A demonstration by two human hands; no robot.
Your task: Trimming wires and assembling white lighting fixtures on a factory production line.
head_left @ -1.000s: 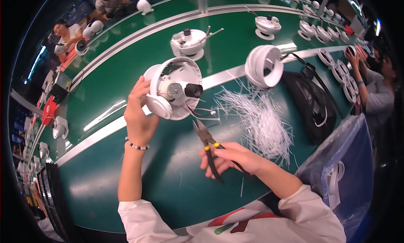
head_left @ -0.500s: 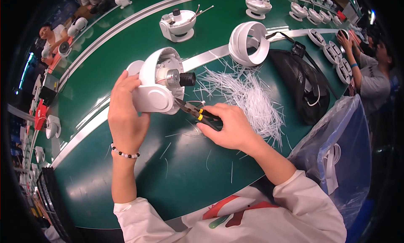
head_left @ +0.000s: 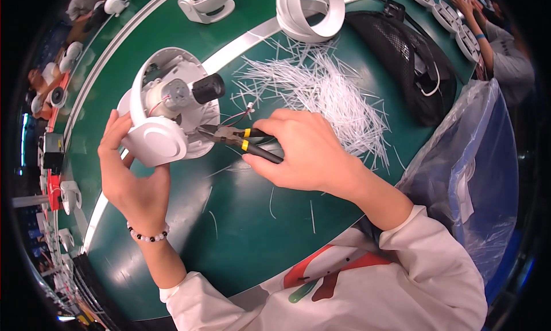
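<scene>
My left hand [head_left: 135,179] grips a white rounded plastic housing [head_left: 154,140] by its side arm, tilting it above the green table. Inside the open housing sits a silver motor [head_left: 172,96] with a black cylindrical knob on its shaft. Thin red and dark wires with a small white connector [head_left: 250,107] stick out at its lower right. My right hand [head_left: 304,150] is closed around black-handled cutting pliers [head_left: 229,137] with yellow bands. Their jaw tips reach the lower inner edge of the housing; what lies between them is too small to make out.
A heap of cut white plastic strips [head_left: 338,96] covers the table's middle, with loose ones nearer me. Beyond are a white ring-shaped shell [head_left: 310,15] and another white housing [head_left: 206,3]. A black mesh bag [head_left: 402,61] and a plastic-lined blue bin [head_left: 476,176] stand right. A co-worker [head_left: 505,50] works far right.
My view has shifted, so the table's things sit higher and further left. The pliers' tips remain at the housing's lower edge, and both hands keep their holds.
</scene>
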